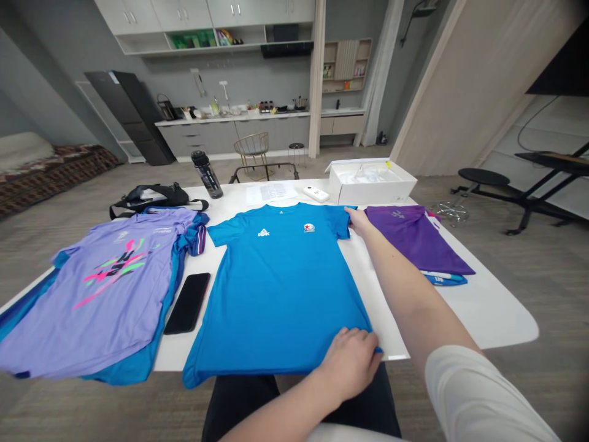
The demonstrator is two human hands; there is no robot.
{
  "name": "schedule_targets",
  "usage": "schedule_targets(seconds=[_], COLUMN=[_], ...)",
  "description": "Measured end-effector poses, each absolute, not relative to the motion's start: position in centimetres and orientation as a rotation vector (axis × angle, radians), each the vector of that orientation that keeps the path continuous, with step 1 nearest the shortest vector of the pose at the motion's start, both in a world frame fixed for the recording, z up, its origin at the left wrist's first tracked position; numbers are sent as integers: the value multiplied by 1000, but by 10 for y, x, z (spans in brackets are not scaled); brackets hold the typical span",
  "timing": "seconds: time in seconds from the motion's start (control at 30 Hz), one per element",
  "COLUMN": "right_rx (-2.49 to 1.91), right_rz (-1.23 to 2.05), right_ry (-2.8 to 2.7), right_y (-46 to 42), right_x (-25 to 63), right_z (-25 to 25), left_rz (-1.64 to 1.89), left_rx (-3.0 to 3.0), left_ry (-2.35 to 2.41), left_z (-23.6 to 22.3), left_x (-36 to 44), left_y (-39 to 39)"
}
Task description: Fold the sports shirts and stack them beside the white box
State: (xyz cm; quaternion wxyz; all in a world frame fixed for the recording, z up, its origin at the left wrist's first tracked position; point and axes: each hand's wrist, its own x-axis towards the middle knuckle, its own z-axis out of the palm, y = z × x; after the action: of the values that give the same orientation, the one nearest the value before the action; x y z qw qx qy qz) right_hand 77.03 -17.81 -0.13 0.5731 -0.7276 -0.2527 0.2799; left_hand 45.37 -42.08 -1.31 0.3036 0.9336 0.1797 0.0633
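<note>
A blue T-shirt (285, 288) lies front up on the white table (492, 313) before me. Taking it as a clock face, the person's right hand (359, 221) pinches the sleeve (337, 222) between one and two; the left hand (348, 359) pinches the hem corner (378, 351) between four and five. A black phone (188, 304) lies near nine o'clock, a purple shirt (414, 242) near two.

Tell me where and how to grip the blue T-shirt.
I'd take the blue T-shirt by its edge on the picture's right: pinch the sleeve end and lower hem corner, where the right hand and left hand are, coming from that side. It lies flat and spread out, so its thin edges suit a pinch, and bare table there leaves room.
</note>
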Motion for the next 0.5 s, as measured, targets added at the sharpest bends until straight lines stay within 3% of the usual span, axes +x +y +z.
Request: schedule_targets(seconds=[0.3,0.5], right_rx=[-1156,-1068], right_rz=[1079,1107], right_ry=[-512,-617], right_y=[-122,-45], right_x=[742,665], right_z=[50,60], left_rz=[540,727], left_rx=[1134,919], left_ry=[644,672], left_z=[-8,-15], left_x=[365,310], left_y=[-398,-384])
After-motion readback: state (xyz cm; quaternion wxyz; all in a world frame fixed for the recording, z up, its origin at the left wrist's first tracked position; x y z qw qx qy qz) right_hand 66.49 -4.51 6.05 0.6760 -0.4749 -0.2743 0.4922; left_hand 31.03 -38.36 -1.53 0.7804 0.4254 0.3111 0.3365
